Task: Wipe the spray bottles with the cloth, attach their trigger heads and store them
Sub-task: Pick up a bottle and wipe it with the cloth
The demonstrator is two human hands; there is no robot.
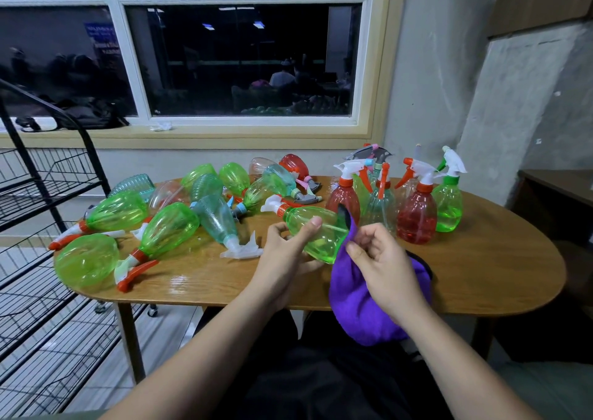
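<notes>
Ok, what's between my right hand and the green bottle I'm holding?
The purple cloth, pinched by the right hand and lying against the base of the green bottle, as the head view shows.

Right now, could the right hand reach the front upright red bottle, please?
Probably yes: the red bottle stands beyond the right hand, nothing between them, though it holds the purple cloth.

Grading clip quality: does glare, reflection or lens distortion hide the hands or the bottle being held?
Head view: no; the left hand, right hand, green spray bottle and purple cloth are sharp and evenly lit. Head view: light glares off the wooden table near its front edge, the dark window mirrors the room, and the wide lens bends the black wire rack at left.
</notes>
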